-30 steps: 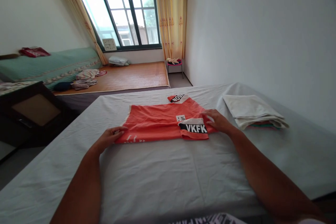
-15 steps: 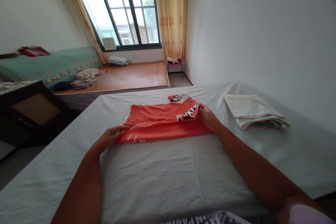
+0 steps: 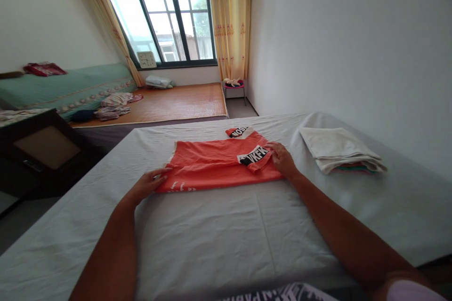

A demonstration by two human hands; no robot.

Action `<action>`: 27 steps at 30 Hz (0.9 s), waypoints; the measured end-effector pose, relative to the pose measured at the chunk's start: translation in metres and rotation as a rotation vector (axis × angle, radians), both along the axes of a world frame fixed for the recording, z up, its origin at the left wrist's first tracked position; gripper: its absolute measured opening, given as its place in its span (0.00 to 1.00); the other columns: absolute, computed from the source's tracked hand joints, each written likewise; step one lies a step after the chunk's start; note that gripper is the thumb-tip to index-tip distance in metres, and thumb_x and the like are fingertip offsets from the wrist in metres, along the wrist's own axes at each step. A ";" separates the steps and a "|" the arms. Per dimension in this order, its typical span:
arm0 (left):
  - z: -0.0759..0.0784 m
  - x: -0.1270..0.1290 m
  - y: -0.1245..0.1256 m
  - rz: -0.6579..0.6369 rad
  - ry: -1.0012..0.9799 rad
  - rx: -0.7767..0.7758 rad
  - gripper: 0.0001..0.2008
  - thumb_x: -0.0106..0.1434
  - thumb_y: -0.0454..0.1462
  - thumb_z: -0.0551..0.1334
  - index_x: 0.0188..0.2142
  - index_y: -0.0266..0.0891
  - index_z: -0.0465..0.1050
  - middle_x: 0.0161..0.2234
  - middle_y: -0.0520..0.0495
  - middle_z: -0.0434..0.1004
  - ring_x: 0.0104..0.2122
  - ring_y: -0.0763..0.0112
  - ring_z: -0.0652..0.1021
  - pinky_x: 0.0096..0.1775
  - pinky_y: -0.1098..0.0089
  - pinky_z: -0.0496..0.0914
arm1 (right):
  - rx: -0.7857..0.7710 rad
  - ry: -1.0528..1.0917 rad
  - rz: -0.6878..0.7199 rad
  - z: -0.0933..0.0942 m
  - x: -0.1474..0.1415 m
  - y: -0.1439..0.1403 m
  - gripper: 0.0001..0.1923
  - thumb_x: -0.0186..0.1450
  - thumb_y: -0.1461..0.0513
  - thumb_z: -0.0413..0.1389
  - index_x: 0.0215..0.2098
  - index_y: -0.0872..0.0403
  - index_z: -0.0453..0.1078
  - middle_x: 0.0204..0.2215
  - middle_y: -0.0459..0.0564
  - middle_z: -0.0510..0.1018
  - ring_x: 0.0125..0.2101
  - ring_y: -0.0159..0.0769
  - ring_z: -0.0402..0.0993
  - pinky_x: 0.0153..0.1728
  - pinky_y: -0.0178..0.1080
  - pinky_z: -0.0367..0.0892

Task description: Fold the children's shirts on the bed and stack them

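An orange T-shirt [image 3: 208, 154] lies folded lengthwise on the pale bed sheet, its hem toward the left and its shoulder end toward the right. White lettering runs along the near edge by the hem. Black-and-white printed sleeve parts show on top, one with large letters. At the near hem corner, my left hand [image 3: 150, 183] has thumb and fingers closed on the cloth. My right hand [image 3: 282, 159] rests on the shoulder end beside the lettered sleeve, fingers stretched out over the fabric. The thumb of that hand is hidden.
Folded off-white cloth [image 3: 344, 149] with coloured cloth beneath lies at the right, near the wall. Dark printed fabric [image 3: 282, 292] shows at the bottom edge. Beyond the sheeted bed [image 3: 212, 240] are a second bed [image 3: 183, 99], a dark cabinet [image 3: 45, 146] and a small stool [image 3: 235, 86].
The lettered sleeve, partly raised and bent before, now lies flatter on the shirt with more lettering showing. My right hand has shifted slightly onto it; my left hand stays at the hem.
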State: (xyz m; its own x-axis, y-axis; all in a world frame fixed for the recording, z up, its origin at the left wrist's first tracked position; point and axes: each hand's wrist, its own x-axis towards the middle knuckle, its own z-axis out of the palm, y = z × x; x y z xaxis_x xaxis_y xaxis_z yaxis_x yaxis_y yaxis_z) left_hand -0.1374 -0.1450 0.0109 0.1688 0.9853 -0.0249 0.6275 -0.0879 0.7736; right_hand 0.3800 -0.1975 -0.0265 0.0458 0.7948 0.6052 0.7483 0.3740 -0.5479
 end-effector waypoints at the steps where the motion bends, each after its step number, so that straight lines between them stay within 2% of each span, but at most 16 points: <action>1: 0.000 0.000 0.000 -0.001 0.007 0.002 0.38 0.42 0.61 0.67 0.46 0.39 0.79 0.52 0.40 0.76 0.52 0.50 0.74 0.54 0.60 0.66 | 0.008 -0.027 -0.021 0.001 -0.001 -0.001 0.22 0.62 0.69 0.45 0.49 0.50 0.73 0.49 0.53 0.74 0.52 0.42 0.68 0.57 0.49 0.61; 4: 0.002 0.000 -0.002 0.014 0.003 -0.013 0.39 0.40 0.62 0.66 0.44 0.38 0.80 0.48 0.40 0.79 0.48 0.50 0.76 0.49 0.61 0.70 | -0.059 -0.158 0.032 0.001 -0.005 -0.005 0.20 0.66 0.65 0.45 0.52 0.50 0.72 0.48 0.53 0.77 0.51 0.43 0.69 0.55 0.48 0.63; 8: 0.003 0.000 -0.004 0.020 -0.023 -0.052 0.38 0.38 0.62 0.68 0.41 0.37 0.81 0.46 0.40 0.80 0.40 0.54 0.79 0.42 0.62 0.73 | -0.244 -0.413 0.155 -0.010 -0.009 -0.009 0.19 0.69 0.57 0.48 0.55 0.49 0.70 0.55 0.50 0.74 0.57 0.44 0.64 0.59 0.50 0.58; 11: -0.003 -0.004 -0.001 0.000 0.028 -0.028 0.36 0.40 0.61 0.67 0.41 0.37 0.80 0.48 0.39 0.78 0.36 0.57 0.79 0.40 0.62 0.74 | -0.288 -0.443 0.049 -0.016 -0.001 -0.007 0.19 0.70 0.57 0.44 0.55 0.48 0.70 0.55 0.50 0.73 0.57 0.42 0.66 0.58 0.50 0.60; 14: -0.010 -0.010 0.006 -0.024 0.183 0.100 0.30 0.47 0.57 0.63 0.42 0.39 0.80 0.49 0.40 0.76 0.34 0.61 0.78 0.40 0.62 0.74 | -0.222 -0.424 -0.087 -0.014 0.010 -0.005 0.21 0.70 0.62 0.42 0.56 0.50 0.69 0.54 0.52 0.74 0.55 0.41 0.67 0.57 0.47 0.62; 17: -0.016 -0.008 0.011 0.032 0.340 0.357 0.24 0.57 0.51 0.56 0.44 0.39 0.78 0.49 0.40 0.74 0.41 0.60 0.77 0.46 0.61 0.72 | -0.136 -0.488 -0.101 -0.007 0.009 -0.008 0.23 0.69 0.65 0.41 0.58 0.54 0.67 0.56 0.53 0.72 0.58 0.41 0.64 0.60 0.46 0.58; 20: -0.020 0.004 0.012 0.032 0.458 0.561 0.22 0.62 0.45 0.50 0.45 0.40 0.77 0.51 0.41 0.73 0.50 0.58 0.73 0.54 0.60 0.68 | -0.118 -0.573 -0.046 -0.003 -0.009 -0.014 0.24 0.70 0.65 0.39 0.61 0.55 0.64 0.60 0.53 0.67 0.61 0.41 0.58 0.62 0.46 0.52; 24: -0.034 0.021 0.012 -0.175 0.589 0.565 0.24 0.67 0.46 0.47 0.53 0.40 0.73 0.56 0.42 0.70 0.57 0.60 0.69 0.60 0.59 0.61 | -0.258 -0.630 0.048 -0.012 -0.035 -0.016 0.25 0.72 0.54 0.39 0.64 0.51 0.60 0.63 0.50 0.63 0.64 0.41 0.53 0.64 0.48 0.48; 27: -0.047 0.025 0.014 -0.269 0.699 0.506 0.28 0.68 0.48 0.46 0.59 0.36 0.67 0.60 0.41 0.67 0.61 0.61 0.64 0.64 0.59 0.53 | -0.396 -0.620 0.058 -0.021 -0.038 -0.014 0.29 0.72 0.48 0.37 0.67 0.48 0.54 0.65 0.48 0.59 0.65 0.41 0.51 0.64 0.49 0.46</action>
State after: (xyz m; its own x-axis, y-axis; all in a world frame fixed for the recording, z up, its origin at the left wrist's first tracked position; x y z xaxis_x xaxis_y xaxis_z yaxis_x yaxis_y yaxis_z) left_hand -0.1120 -0.1312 -0.0363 0.5038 0.8360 0.2174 0.8493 -0.5254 0.0522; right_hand 0.3417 -0.2118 -0.0478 -0.2607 0.9496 0.1738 0.9493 0.2849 -0.1327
